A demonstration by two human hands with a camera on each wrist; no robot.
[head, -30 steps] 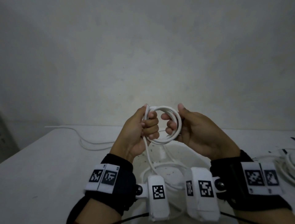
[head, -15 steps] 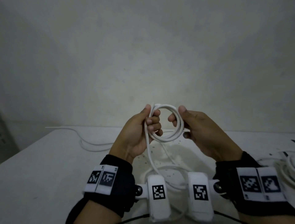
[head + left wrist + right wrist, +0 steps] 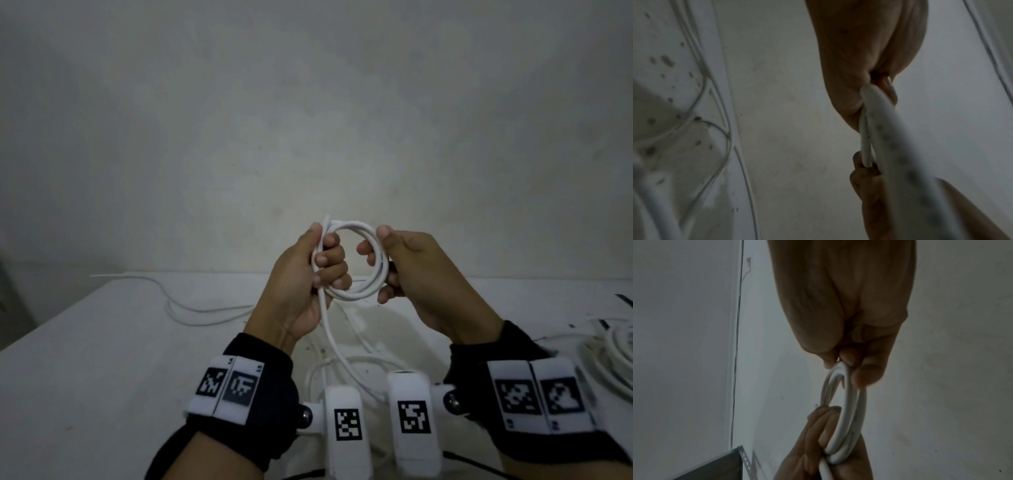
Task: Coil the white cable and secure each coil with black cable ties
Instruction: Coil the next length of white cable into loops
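I take the small round coil of white rubber-sheathed cable (image 3: 356, 260) as my landmark; it is held up in the air above the white speckled tabletop (image 3: 102, 359), standing nearly upright with its open ring facing me.

To the left of the coil, my left hand (image 3: 301, 284) is wrapped around the coil's left side, fingers curled through the ring and thumb up along the outer edge, so the gathered turns are clamped in that fist. From under that fist the loose tail of the same cable (image 3: 334, 339) drops straight down below the coil, then curves to the tabletop between my wrists.

To the right of the coil, my right hand (image 3: 421, 274) pinches the coil's right side, thumb on the outer face and fingertips hooked inside the ring; the right wrist view shows the turns passing under that thumb.

The relation that matters, as I judge it: the uncoiled length lies below and toward me from the coil, feeding in on the left hand's side. So the left hand should stay as anchor while the right, nearer the free arc, lays the next turn.

I can't make out any black ties for certain here.
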